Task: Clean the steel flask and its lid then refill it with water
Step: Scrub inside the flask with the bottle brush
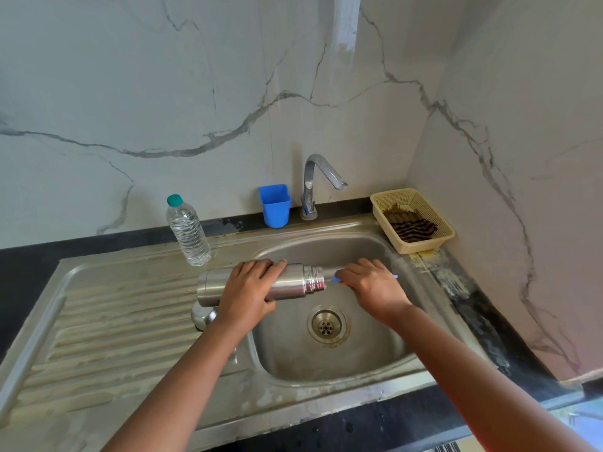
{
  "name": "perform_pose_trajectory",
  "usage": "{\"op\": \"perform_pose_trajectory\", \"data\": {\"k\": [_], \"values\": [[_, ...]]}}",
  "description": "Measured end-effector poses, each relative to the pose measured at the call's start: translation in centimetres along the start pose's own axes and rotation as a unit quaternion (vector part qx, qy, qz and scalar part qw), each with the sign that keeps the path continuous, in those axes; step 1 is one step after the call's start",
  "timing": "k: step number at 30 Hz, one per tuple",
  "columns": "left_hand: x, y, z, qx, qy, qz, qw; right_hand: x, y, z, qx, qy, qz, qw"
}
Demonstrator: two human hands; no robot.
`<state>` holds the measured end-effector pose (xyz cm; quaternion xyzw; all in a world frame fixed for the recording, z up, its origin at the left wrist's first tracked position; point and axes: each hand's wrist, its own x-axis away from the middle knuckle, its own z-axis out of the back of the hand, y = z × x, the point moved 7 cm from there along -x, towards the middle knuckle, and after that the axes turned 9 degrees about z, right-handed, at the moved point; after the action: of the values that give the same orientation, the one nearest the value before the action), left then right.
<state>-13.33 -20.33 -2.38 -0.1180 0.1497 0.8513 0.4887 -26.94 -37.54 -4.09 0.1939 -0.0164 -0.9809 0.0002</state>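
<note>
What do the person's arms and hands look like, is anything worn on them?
Both forearms are bare as far as the frame shows, with no sleeve in view. The left hand and the right hand wear no gloves, and no watch, bracelet or ring is visible on either wrist or on the fingers that show. Nails look short and unpainted, though they are small in this view.

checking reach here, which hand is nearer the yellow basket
Right. The right hand is at the flask's mouth over the sink, just down-left of the basket. The left hand grips the flask's middle, farther left.
</note>
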Motion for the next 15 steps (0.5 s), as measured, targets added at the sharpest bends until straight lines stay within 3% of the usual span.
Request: {"op": "perform_pose_trajectory", "data": {"k": [4,9,15], "values": [[0.5,-1.1,0.0,-0.005,0.003,0.013,1.000,1.5,2.0,0.6,0.009,0.014,-0.038,0.999],[0.7,0.4,-0.6,0.009,-0.005,-0.002,1.000,0.2,-1.3,-0.2,0.009,0.004,0.011,1.000],[0.8,-0.8,-0.4,-0.004,-0.005,0.013,1.000,1.2,0.9,0.1,0.002,-0.001,-0.031,1.000]]}}
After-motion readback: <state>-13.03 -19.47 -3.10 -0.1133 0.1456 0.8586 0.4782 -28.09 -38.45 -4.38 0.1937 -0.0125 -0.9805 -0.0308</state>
